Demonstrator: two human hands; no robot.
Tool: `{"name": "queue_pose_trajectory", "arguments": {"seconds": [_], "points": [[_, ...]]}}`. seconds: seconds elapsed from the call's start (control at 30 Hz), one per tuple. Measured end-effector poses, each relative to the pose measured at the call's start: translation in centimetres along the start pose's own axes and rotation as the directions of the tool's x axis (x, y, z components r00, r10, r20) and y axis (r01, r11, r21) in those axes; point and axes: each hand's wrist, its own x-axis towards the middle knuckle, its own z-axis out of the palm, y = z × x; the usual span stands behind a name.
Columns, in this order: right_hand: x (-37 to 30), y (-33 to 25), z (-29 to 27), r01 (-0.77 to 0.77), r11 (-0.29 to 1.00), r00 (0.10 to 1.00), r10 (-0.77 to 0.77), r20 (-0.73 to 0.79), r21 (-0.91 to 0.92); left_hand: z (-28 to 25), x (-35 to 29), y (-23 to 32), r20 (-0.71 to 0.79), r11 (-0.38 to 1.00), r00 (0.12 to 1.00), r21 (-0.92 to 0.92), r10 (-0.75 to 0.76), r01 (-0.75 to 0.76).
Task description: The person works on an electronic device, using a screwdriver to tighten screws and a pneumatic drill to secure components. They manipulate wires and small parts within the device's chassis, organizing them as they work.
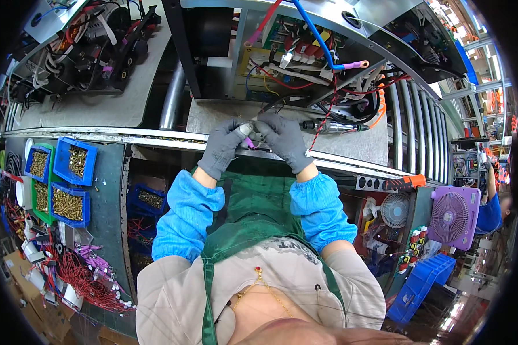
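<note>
In front of my chest, over the near edge of the work line, my two gloved hands meet. My left hand (224, 146) is closed in a pinch on a small purple-sleeved cable end (248, 142). My right hand (285, 139) is pinched close beside it, its fingertips almost touching the left ones; what lies in them is hidden. Just beyond stands an open metal cabinet (198, 75) with circuit boards and wiring inside. A blue cable (317, 37) with a purple-sleeved lug and a red cable (266, 22) hang from it. A slim power screwdriver (339, 126) lies right of my right hand.
Blue bins (69, 202) of brass-coloured fasteners and bundled red wires (83, 282) sit at left. Another opened unit (92, 57) stands far left. Metal rollers (420, 121), a purple fan (452, 217), a blue crate (421, 287) and a co-worker (490, 210) are at right.
</note>
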Motion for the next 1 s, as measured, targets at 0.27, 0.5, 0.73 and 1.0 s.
{"name": "queue_pose_trajectory", "arguments": {"seconds": [0.27, 0.5, 0.73, 1.0], "points": [[-0.7, 0.5, 0.4, 0.051, 0.999, 0.999, -0.051, -0.011, -0.019, 0.2, 0.4, 0.0, 0.056, 0.951, 0.975, 0.214, 0.217, -0.224], [-0.8, 1.0, 0.9, 0.066, 0.994, 0.994, -0.072, -0.082, -0.082, 0.9, 0.4, 0.5, -0.048, 0.874, 0.946, 0.402, 0.319, -0.274], [-1.2, 0.9, 2.6, 0.041, 0.999, 0.955, -0.04, -0.294, -0.005, 0.2, 1.4, -0.1, -0.023, 0.796, 0.904, 0.484, 0.428, -0.364], [-0.7, 0.5, 2.9, -0.069, 0.972, 0.938, 0.14, -0.317, 0.223, 1.7, 1.5, 2.0, -0.121, 0.952, 0.948, 0.123, 0.294, -0.28]]}}
